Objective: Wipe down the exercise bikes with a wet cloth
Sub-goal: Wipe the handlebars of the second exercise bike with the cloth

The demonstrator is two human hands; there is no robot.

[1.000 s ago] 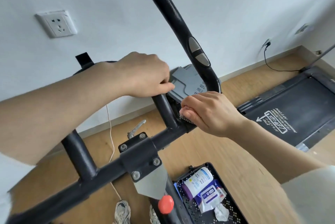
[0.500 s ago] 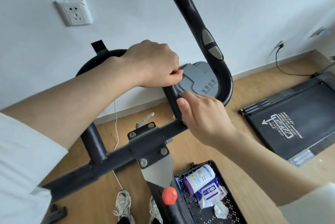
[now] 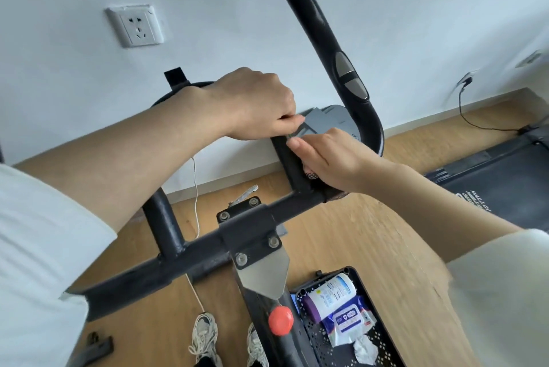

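Two hands work at frame centre. Fingers of the right hand [image 3: 329, 158] wrap the cloth [image 3: 311, 176] round the exercise bike [image 3: 315, 25] handlebar post, having slid up from the junction: lower post likely wiped. Fingers of the left hand [image 3: 255, 105] curl beside the console [image 3: 323, 118]; grasp unclear.

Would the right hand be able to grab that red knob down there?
Probably yes. The red knob sits uncovered below the handlebar, nothing blocking it, but the right hand is busy holding the cloth there.
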